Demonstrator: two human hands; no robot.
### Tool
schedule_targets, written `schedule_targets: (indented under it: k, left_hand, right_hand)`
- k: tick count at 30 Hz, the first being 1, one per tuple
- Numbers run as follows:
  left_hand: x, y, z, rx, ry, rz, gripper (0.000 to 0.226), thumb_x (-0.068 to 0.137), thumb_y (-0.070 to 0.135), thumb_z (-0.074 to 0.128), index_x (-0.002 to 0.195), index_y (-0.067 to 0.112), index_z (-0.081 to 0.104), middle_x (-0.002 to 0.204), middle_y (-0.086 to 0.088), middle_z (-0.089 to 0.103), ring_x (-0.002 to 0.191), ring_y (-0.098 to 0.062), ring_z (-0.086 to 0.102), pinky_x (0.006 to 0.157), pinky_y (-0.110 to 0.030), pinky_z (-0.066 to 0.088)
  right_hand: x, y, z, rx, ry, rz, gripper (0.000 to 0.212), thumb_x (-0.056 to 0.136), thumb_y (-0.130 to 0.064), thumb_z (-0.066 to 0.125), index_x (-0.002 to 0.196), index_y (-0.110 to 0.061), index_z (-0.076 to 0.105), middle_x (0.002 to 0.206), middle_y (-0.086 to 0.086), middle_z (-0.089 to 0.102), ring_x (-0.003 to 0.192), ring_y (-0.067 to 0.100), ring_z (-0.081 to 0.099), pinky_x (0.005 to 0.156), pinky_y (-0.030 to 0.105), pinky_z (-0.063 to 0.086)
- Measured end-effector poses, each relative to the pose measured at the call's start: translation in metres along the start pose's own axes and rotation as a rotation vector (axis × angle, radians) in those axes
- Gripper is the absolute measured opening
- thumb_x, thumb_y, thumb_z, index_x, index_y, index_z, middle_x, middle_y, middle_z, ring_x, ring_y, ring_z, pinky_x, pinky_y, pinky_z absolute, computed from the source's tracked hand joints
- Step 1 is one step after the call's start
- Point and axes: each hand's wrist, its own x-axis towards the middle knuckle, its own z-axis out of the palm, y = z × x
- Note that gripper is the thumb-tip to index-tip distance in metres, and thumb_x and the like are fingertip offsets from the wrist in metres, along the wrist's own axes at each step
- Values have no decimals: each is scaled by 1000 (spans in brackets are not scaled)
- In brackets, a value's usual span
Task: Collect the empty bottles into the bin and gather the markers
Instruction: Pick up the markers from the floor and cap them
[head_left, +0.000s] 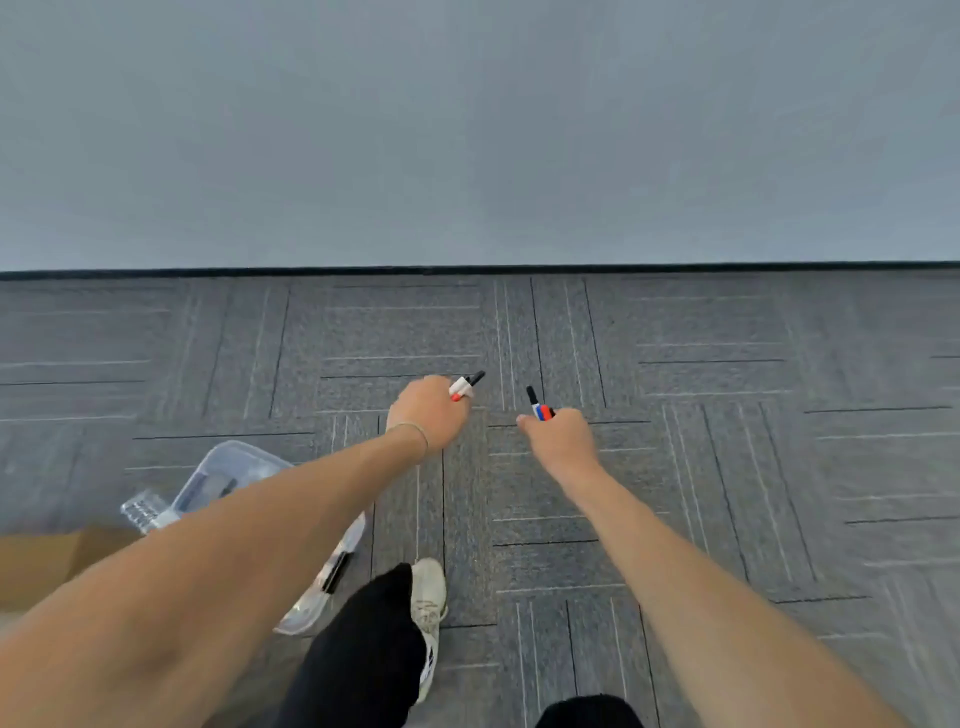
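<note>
My left hand (428, 413) grips a marker (466, 386) with a white barrel, a red band and a black cap that points up and right. My right hand (563, 434) holds another marker (539, 405) with blue and red on its barrel and a black cap pointing up. Both hands are stretched out over the grey carpet, about a hand's width apart. A clear plastic bin (228, 465) lies at the lower left, mostly hidden by my left forearm. A crushed clear bottle (143, 512) sits at the bin's left rim.
Grey carpet tiles cover the floor up to a grey wall (478, 130) with a dark baseboard. A brown cardboard piece (47, 564) lies at the far left. My white shoe (428, 603) and dark trouser leg stand beside the bin.
</note>
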Motion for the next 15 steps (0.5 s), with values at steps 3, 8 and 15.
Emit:
schedule_targets:
  k: [3, 8, 15]
  left_hand:
    - [-51, 18, -70, -21, 20, -40, 43, 100, 38, 48, 62, 18, 51, 59, -2, 57, 53, -21, 53, 49, -30, 36]
    - [-128, 39, -152, -45, 103, -90, 41, 99, 39, 48, 64, 19, 56, 66, -4, 63, 55, -21, 56, 54, -30, 45]
    - [-213, 27, -204, -104, 307, -185, 44, 100, 43, 45, 66, 20, 59, 64, -2, 64, 57, -20, 59, 62, -36, 55]
  right_hand:
    - [-59, -66, -30, -11, -43, -33, 43, 95, -32, 64, 61, -18, 42, 54, -2, 41, 49, 17, 38, 54, 31, 29]
    - [-132, -156, -64, 70, -69, -94, 40, 90, -26, 63, 60, -18, 36, 53, -2, 35, 50, 17, 33, 56, 34, 28]
    - [-203, -211, -44, -45, -217, -325, 44, 91, -29, 63, 57, -19, 36, 51, -3, 35, 47, 17, 33, 57, 35, 31]
